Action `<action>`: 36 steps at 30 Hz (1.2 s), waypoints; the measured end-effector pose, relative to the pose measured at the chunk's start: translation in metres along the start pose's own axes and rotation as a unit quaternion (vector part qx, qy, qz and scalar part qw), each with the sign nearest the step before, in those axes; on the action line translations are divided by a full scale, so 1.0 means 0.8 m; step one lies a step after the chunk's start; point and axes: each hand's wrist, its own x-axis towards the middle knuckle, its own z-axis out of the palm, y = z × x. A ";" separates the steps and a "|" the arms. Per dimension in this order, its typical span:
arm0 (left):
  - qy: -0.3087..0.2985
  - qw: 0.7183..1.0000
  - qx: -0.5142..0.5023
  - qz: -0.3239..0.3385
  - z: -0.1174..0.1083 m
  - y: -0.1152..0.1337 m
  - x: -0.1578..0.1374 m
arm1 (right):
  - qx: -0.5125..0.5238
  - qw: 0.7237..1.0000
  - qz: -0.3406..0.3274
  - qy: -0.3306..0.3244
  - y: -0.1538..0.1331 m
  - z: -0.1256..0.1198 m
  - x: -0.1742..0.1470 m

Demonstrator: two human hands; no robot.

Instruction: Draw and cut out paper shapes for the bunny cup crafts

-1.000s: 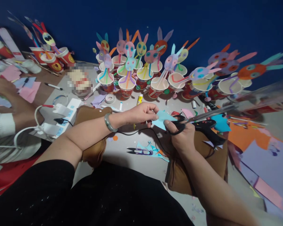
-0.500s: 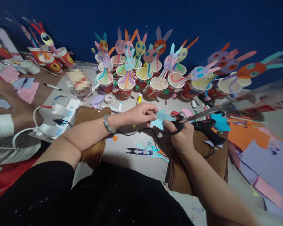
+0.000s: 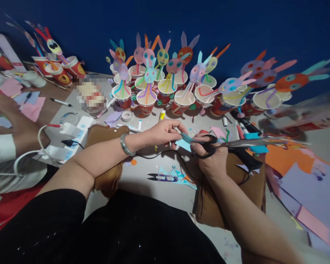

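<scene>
My left hand (image 3: 166, 131), with a bangle on its wrist, pinches the left edge of a small light blue paper piece (image 3: 183, 144). My right hand (image 3: 213, 161) has black-handled scissors (image 3: 246, 142) in it, their blades pointing right, away from the paper. The right thumb and forefinger meet the paper's right side, so it spans both hands. The paper's upper edge looks bent over. Below the hands, thread snips (image 3: 162, 177) lie beside light blue paper scraps (image 3: 191, 184).
Paper cups with rabbit-faced figures (image 3: 146, 101) line the back. A glue gun (image 3: 247, 157) rests on a brown cushion (image 3: 214, 205) at right; its cord crosses the table. A power strip (image 3: 84, 134) and another person's arm (image 3: 23, 121) are at left. Orange paper (image 3: 282, 157) lies far right.
The scissor blades have swung down from slanting up-right to nearly level. The light blue paper has tilted, its upper part now bent between my hands. My left hand has barely moved.
</scene>
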 end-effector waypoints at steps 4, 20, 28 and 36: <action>0.008 1.000 -0.010 0.009 0.000 0.002 0.001 | 0.018 1.000 -0.010 0.007 0.001 0.002 -0.003; 0.085 0.993 -0.010 0.082 -0.003 -0.011 0.006 | 0.016 0.997 0.047 0.056 -0.003 0.004 -0.004; 0.115 0.985 -0.025 0.129 -0.004 -0.016 0.008 | 0.055 0.997 0.056 0.004 0.009 -0.001 -0.004; 0.103 0.988 -0.043 0.107 -0.002 -0.020 0.008 | 0.037 0.998 0.047 0.002 0.001 0.003 -0.001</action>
